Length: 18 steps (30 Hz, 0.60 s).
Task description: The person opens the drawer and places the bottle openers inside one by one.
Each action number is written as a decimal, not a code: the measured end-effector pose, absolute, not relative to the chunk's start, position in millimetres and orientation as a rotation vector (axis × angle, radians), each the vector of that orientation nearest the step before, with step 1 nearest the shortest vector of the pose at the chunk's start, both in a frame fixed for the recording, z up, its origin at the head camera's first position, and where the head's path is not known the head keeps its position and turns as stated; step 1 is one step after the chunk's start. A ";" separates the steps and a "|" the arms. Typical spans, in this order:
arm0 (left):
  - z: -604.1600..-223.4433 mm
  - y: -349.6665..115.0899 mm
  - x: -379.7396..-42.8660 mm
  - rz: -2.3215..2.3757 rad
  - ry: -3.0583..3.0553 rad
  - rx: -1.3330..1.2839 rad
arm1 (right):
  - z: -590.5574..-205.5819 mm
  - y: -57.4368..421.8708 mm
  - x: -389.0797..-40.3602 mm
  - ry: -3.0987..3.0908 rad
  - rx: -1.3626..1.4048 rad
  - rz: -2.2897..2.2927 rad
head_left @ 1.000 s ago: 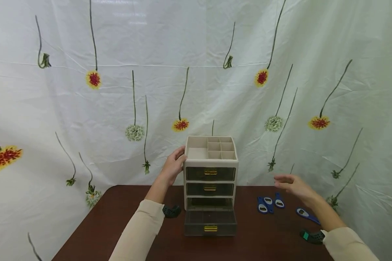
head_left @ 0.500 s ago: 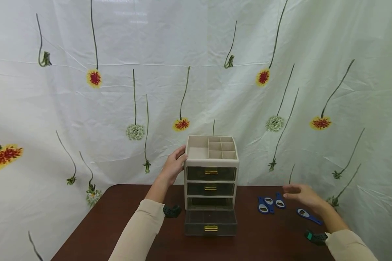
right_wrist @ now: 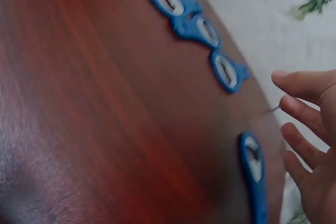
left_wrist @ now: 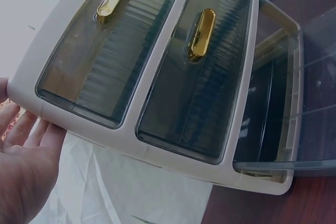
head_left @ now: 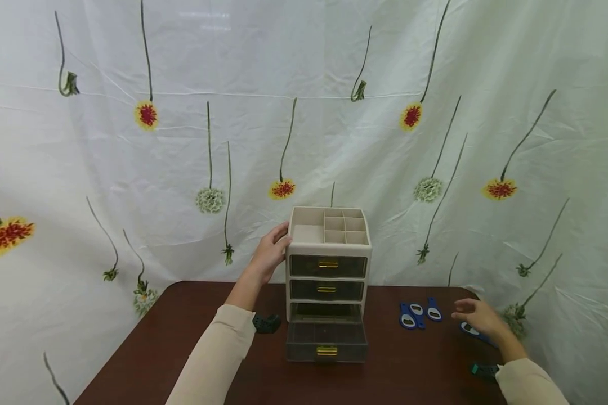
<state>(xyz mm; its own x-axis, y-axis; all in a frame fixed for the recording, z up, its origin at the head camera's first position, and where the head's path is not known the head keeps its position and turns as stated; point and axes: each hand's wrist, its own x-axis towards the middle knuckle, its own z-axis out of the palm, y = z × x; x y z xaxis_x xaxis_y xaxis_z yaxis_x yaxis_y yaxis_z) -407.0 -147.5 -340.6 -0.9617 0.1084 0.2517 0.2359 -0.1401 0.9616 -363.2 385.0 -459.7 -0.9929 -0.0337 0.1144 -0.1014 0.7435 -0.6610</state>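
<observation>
A cream desktop drawer organizer (head_left: 330, 250) stands mid-table, with smoky clear drawers and gold handles. Its bottom drawer (head_left: 302, 354) is pulled out, while the upper two are in. My left hand (head_left: 268, 256) rests on the organizer's left side near the top, fingers fairly straight in the left wrist view. To the right lie several blue bottle openers with white oval faces: three in a cluster, including one opener (head_left: 434, 314), and a single opener (head_left: 469, 328) apart from them. Over that single one hovers my right hand (head_left: 480, 318), fingers loosely bent, nothing in them.
The organizer's top tray (head_left: 308, 232) has one large and several small compartments. A white flower-printed curtain (head_left: 253, 67) hangs right behind the dark red-brown table (head_left: 182, 337). Dark wrist straps (head_left: 267, 324) show at both wrists.
My right hand has moved down and to the right, from behind the clustered openers to over the single one. The left hand stays against the organizer. The camera has tilted slightly.
</observation>
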 end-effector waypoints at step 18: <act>-338.7 -150.1 -408.3 -2.304 -1.983 -0.426 | -507.4 387.3 -360.1 -2.895 -0.129 0.781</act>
